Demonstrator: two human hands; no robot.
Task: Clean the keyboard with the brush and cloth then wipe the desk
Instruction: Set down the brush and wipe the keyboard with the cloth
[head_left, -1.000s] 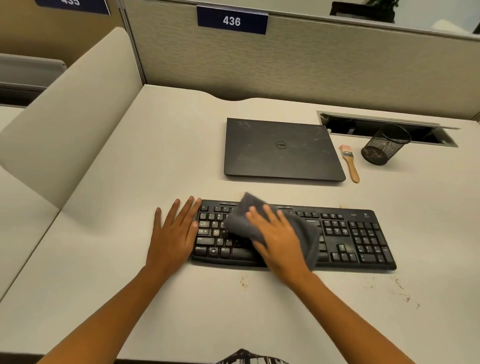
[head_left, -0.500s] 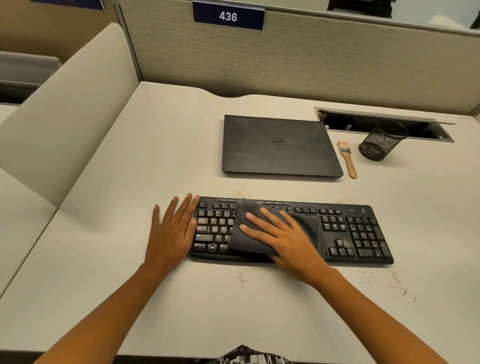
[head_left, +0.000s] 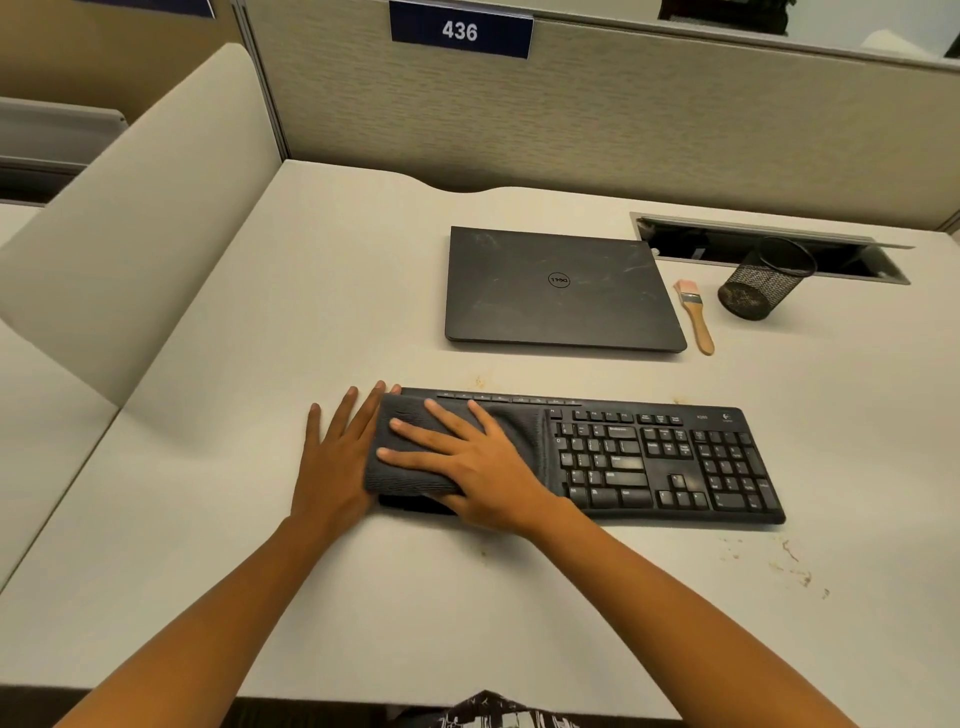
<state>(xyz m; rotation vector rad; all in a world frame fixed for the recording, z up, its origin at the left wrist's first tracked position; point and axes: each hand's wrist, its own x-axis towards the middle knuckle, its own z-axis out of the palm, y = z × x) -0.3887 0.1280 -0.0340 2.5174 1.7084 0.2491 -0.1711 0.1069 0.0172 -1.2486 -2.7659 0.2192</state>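
Tabletop (head_left: 260, 519) shows stains (head_left: 795, 569) just in front of the keyboard's right end, so the desk wipe is judged outstanding. Keyboard (head_left: 649, 457) lies square to the person. Cloth (head_left: 402, 478) covers its left end. Right hand (head_left: 483, 467), flat with fingers spread, presses the cloth onto the keys to wipe. Left hand (head_left: 332, 457), flat and open, butts the keyboard's left edge, apparently bracing it. Brush (head_left: 693, 317) lies idle, well behind the keyboard.

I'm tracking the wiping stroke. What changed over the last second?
The right hand, pressing the grey cloth flat, slid it left along the keyboard, from the middle keys to the left end, beside the left hand. Nothing was picked up or let go. The left hand stayed flat at the keyboard's left end; the brush, laptop and mesh cup did not move.
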